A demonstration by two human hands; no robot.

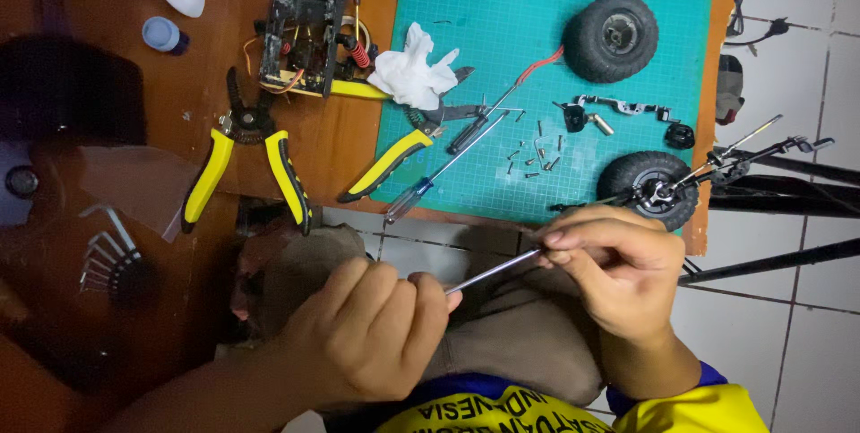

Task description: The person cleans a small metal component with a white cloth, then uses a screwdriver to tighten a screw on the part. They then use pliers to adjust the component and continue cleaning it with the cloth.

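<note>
My left hand (363,334) is closed around the handle end of a thin metal screwdriver shaft (493,272), low in the head view over my lap. My right hand (618,267) pinches the shaft's far tip between thumb and fingers; whether a small part sits there is hidden. Just beyond the right hand a black rubber wheel (647,189) with a metal axle assembly lies on the near edge of the teal cutting mat (466,30). Several tiny screws (535,157) are scattered on the mat.
On the mat lie a second wheel (611,36), a white crumpled tissue (412,70), a blue-handled screwdriver (430,182) and yellow-handled pliers (394,164). Yellow wire strippers (246,160), a model car chassis (309,21), hex keys (107,249) rest on the wooden table. Tiled floor at right.
</note>
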